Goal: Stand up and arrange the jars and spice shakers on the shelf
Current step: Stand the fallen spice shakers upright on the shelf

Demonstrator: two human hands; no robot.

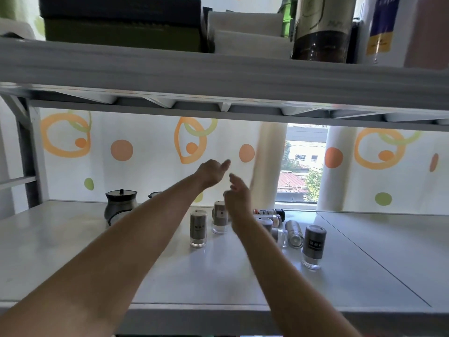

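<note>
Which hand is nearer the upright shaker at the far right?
Right. The right hand is up and left of that shaker; the left hand is farther left, higher.

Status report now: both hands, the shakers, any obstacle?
Left hand and right hand raised, empty. Three grey shakers upright, several shakers lying behind right hand. Lidded jar stands left; nothing blocks.

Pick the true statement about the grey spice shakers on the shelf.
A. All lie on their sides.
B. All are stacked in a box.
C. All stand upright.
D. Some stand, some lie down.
D: one shaker stands upright, while another shaker lies tipped on the shelf.
</note>
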